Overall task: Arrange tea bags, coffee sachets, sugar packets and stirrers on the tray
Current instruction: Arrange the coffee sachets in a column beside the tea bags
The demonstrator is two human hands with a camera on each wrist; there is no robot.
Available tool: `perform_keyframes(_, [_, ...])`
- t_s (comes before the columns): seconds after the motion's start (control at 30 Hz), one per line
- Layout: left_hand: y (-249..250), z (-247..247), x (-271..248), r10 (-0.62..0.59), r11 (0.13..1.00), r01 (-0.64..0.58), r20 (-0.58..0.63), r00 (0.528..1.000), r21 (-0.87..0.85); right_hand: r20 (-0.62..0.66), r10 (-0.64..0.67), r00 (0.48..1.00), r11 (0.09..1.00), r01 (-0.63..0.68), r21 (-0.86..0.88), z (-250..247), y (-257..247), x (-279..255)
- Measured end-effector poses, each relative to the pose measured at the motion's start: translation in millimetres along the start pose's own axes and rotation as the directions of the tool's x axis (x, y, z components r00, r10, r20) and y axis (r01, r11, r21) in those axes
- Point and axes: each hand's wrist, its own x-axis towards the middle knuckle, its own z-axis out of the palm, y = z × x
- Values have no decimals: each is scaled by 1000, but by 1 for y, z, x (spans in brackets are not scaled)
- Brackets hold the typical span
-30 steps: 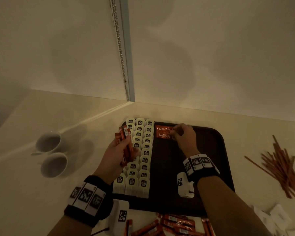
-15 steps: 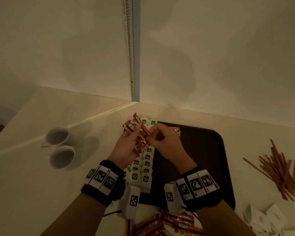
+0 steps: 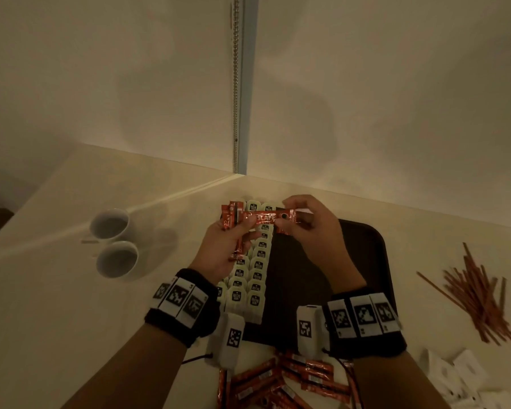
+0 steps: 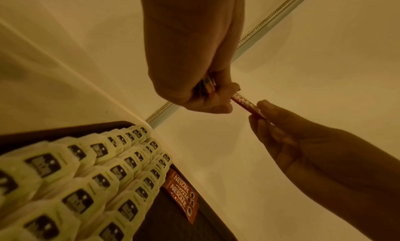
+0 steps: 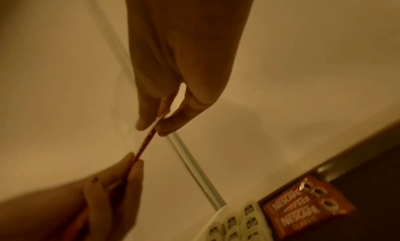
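Both hands are raised at centre frame above the dark tray (image 3: 378, 261). The left hand (image 3: 224, 246) grips a bundle of coffee sachets (image 3: 232, 219) in curled fingers, its thumb also pinching one end of a single sachet (image 3: 273, 217); the right hand (image 3: 313, 231) pinches that sachet's other end. Judged risk: with both hands tugging one sachet, the bundle could slip and scatter onto the rows of tea bags (image 3: 257, 267) along the tray's left side, disturbing them. Two sachets already laid flat (image 5: 303, 208) beside the tea bags read "NESCAFE CLASSIC"; the held one shows "SCAFE". Tea-bag labels are illegible.
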Motion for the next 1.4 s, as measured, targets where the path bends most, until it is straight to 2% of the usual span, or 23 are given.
perform_keyframes(0.13, [-6,1,-8,-89,990,96,76,993,-103,-92,27,995,996,-18,91,-1,-8,-6])
perform_keyframes(0.3, [-13,3,-16,-176,978,193,187,966,-77,-130,-34,991,999,33,-4,2,-24,-8])
perform_keyframes(0.4, [-10,6,-17,-130,970,158,155,979,-186,-151,-45,988,998,38,-52,-2,-33,-6])
perform_keyframes(0.47, [-7,8,-14,-89,962,118,124,988,-248,-119,-26,993,999,22,-40,-5,-38,-7])
perform_keyframes(0.67, [-6,9,-11,-35,952,70,122,992,-299,-62,-26,998,999,25,-20,-7,-47,-9])
perform_keyframes(0.8, [-4,7,-9,105,974,-78,119,987,-211,-15,81,997,997,-81,13,-13,-38,-8])
perform_keyframes(0.9, [3,6,-9,233,972,-231,81,969,-30,28,138,990,990,-137,-32,-17,-22,-11])
perform_keyframes(0.97, [5,6,-9,278,955,-285,92,956,76,55,159,986,986,-155,-68,-19,-13,-13])
perform_keyframes(1.13, [5,7,-8,185,961,-206,127,975,182,75,183,980,983,-184,3,-27,0,-13])
perform_keyframes(1.23, [3,1,-7,155,943,-149,3,988,296,-58,238,970,971,-238,15,-39,28,-9])
perform_keyframes(1.3, [-1,-9,-2,151,947,-126,-62,987,296,-146,313,938,945,-323,-49,-47,58,-6])
perform_keyframes(1.4, [-3,-17,2,77,966,-51,-92,993,255,-116,425,898,872,-440,-212,-47,98,-5])
